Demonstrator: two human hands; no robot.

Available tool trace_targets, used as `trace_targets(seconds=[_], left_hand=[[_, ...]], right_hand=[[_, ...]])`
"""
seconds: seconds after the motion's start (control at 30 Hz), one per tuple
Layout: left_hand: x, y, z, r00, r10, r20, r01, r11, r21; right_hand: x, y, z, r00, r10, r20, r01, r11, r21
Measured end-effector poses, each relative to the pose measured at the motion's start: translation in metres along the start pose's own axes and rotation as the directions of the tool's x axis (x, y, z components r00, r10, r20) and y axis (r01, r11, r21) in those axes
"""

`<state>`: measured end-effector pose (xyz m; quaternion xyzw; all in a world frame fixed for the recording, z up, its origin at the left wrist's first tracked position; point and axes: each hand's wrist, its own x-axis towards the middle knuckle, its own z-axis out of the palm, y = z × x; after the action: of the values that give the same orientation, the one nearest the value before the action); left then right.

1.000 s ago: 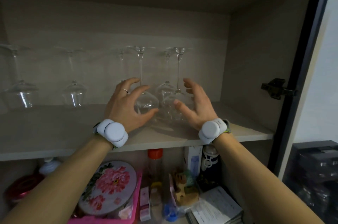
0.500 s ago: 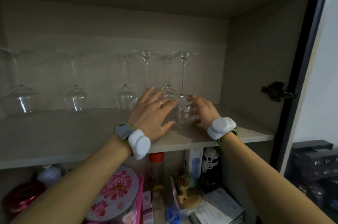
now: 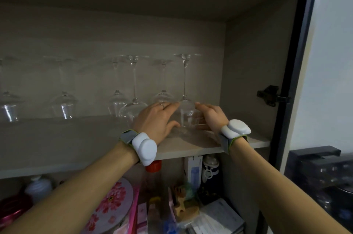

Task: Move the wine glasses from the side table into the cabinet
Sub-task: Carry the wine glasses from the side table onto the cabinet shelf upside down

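Note:
Several clear wine glasses stand upside down on the cabinet shelf. The front right wine glass stands near the shelf's right end, and my two hands flank its bowl. My left hand lies against the bowl's left side with fairly straight fingers and the thumb low at the rim. On the right side, my right hand is held flat along the bowl; whether it touches the glass cannot be told. A second front glass stands just left, its bowl partly hidden by my left hand.
More upturned glasses line the back of the shelf. The cabinet's right wall carries a black hinge beside the dark door frame. Below sit a floral tin, a red-capped bottle and boxes.
My left hand has left the left front glass and moved right to the right front glass. My right hand has reached deeper along that glass. Both front glasses stand farther back.

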<state>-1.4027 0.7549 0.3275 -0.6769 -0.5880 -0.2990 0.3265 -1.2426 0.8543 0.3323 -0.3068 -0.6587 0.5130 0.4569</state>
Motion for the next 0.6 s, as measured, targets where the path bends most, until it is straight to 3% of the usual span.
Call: trace_targets(seconds=[0.07,0.23,0.47,0.6], left_hand=[[0.007,0.009,0.006,0.993,-0.104,0.050,0.110,0.984,-0.139],[0.033,0.029,0.032,0.982,-0.174,0.069,0.187,0.933,-0.307],[0.065,0.025,0.060,0.962,-0.243,0.127,0.266,0.940,-0.214],[0.073,0.012,0.075,0.939,-0.288,0.189,0.318,0.936,-0.151]], right_hand=[[0.003,-0.006,-0.014,1.000,-0.005,-0.006,0.004,0.999,-0.043],[0.023,-0.007,-0.050,1.000,-0.007,-0.016,0.006,0.999,-0.045],[0.067,0.005,-0.061,0.999,0.015,-0.039,-0.019,0.994,-0.104],[0.094,0.013,-0.054,0.999,0.037,0.018,-0.034,0.990,-0.138]])
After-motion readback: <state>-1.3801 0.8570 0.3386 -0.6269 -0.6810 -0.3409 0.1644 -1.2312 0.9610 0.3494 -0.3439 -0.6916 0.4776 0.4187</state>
